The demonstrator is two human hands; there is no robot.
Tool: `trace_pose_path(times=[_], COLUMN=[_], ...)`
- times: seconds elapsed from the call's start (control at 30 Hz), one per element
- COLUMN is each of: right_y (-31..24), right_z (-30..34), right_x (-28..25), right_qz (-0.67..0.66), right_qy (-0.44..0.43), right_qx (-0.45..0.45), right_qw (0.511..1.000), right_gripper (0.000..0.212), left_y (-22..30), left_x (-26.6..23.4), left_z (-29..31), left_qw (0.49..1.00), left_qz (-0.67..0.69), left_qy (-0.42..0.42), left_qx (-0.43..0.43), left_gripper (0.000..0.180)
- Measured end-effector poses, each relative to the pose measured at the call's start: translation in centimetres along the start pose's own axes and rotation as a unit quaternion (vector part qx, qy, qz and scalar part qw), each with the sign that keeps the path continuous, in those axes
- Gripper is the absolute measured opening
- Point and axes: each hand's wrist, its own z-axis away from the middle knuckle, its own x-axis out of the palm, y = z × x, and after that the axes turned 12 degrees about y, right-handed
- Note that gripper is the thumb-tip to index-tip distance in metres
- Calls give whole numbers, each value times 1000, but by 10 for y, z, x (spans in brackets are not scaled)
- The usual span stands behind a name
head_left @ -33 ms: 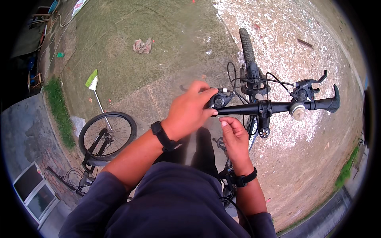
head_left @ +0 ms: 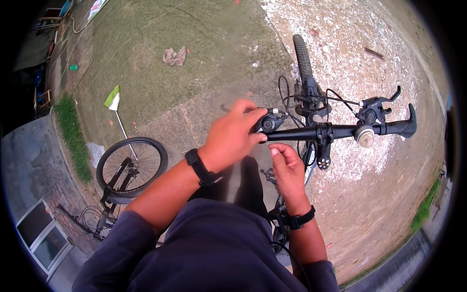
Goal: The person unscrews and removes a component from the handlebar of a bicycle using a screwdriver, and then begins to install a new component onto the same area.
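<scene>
A black bicycle handlebar (head_left: 294,134) runs from the middle toward the right, above the bicycle's front wheel (head_left: 302,58). My left hand (head_left: 231,134) grips the brake and shift lever unit (head_left: 267,123) at the bar's left end, fingers over its far side and thumb against the bar. Just below the bar, my right hand (head_left: 289,173) has thumb and forefinger pinched together; whatever is between them is too small to make out. Farther right on the bar sit a round pale bell (head_left: 365,136), a second brake and shift lever unit (head_left: 370,116) and a black grip (head_left: 403,128).
At the left another bicycle's wheel (head_left: 132,166) stands beside a green and white broom (head_left: 113,99). A crumpled cloth (head_left: 175,56) lies on the ground farther off. Black cables (head_left: 283,90) loop in front of the handlebar. A brown stick (head_left: 374,53) lies at the far right.
</scene>
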Motion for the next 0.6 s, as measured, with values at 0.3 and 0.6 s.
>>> trace_pose_path(times=[0.3, 0.6], right_y=[0, 2], right_z=[1, 1], right_x=[1, 5], right_qz=[-9, -2], right_qy=[-4, -1], right_qx=[2, -3], right_qw=[1000, 1000], right_gripper=[17, 16], left_y=[3, 4], left_x=[5, 5], left_z=[3, 5], left_qw=[999, 999], left_qz=[-45, -45], left_qy=[15, 18], left_qx=[-6, -1], left_gripper=[53, 51])
